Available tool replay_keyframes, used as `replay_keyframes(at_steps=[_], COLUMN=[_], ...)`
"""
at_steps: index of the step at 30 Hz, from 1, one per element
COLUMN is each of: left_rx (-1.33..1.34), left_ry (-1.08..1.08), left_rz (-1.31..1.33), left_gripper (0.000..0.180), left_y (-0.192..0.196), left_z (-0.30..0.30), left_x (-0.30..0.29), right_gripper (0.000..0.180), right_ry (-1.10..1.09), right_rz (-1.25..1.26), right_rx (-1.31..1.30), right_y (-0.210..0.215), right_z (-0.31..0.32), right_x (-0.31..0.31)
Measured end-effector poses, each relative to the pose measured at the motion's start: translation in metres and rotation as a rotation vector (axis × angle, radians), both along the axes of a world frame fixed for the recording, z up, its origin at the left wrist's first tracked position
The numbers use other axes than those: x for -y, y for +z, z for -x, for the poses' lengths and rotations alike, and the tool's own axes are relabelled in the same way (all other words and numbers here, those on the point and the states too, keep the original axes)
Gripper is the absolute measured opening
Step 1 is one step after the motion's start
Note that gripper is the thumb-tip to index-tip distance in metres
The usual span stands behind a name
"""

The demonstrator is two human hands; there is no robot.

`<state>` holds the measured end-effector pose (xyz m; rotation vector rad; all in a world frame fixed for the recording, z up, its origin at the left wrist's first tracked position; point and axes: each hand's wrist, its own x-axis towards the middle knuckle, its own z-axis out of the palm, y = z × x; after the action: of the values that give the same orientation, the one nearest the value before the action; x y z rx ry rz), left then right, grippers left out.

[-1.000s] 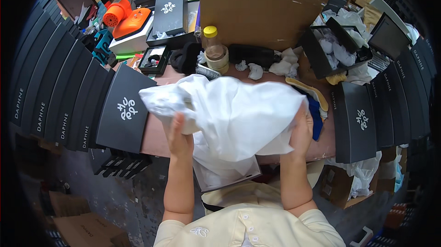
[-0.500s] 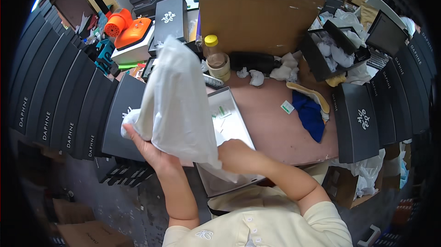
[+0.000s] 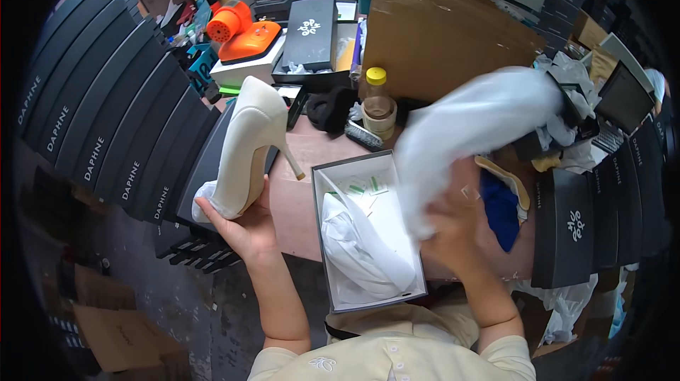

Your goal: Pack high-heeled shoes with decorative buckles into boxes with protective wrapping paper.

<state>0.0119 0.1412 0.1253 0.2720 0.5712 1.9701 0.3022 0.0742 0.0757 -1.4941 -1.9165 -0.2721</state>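
Upright in my left hand [image 3: 251, 233] is a cream high-heeled shoe [image 3: 244, 133], its slim heel pointing right and down. Crumpled white paper [image 3: 204, 200] shows at its toe end beside my thumb. My right hand [image 3: 453, 236], smeared by motion, grips a white cloth-like bag [image 3: 474, 122] that swings out up and to the right. Between my arms lies an open shoebox [image 3: 318, 211] with a white inside. In it are a white-wrapped bundle [image 3: 365, 257] and small green-and-white cards or packets [image 3: 358, 187].
Dark shoeboxes [image 3: 106, 133] stand in rows at the left, and more [image 3: 574, 218] at the right. Behind the open box are a yellow-capped bottle [image 3: 377, 94], a brush [image 3: 363, 136] and an orange device [image 3: 249, 41]. Blue cloth [image 3: 499, 211] lies to the right.
The white bag has come off the shoe and moved right with my right hand. The shoe now shows bare in my left hand, and the open box is more fully in view.
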Motion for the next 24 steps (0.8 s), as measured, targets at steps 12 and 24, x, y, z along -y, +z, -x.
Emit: replay_keyframes(at_steps=[12, 24], left_rx=[-0.058, -1.285], left_ry=[-0.123, -0.803], left_rz=[-0.023, -0.486], left_gripper=[0.065, 0.087], left_y=[-0.005, -0.026], left_z=[-0.042, -0.121], left_x=[0.005, 0.012], right_gripper=[0.066, 0.057], right_ry=[0.658, 0.391], right_rz=[0.823, 0.170], right_rx=[0.037, -1.029], right_y=[-0.027, 0.016], right_z=[0.033, -0.102], right_x=[-0.042, 0.077])
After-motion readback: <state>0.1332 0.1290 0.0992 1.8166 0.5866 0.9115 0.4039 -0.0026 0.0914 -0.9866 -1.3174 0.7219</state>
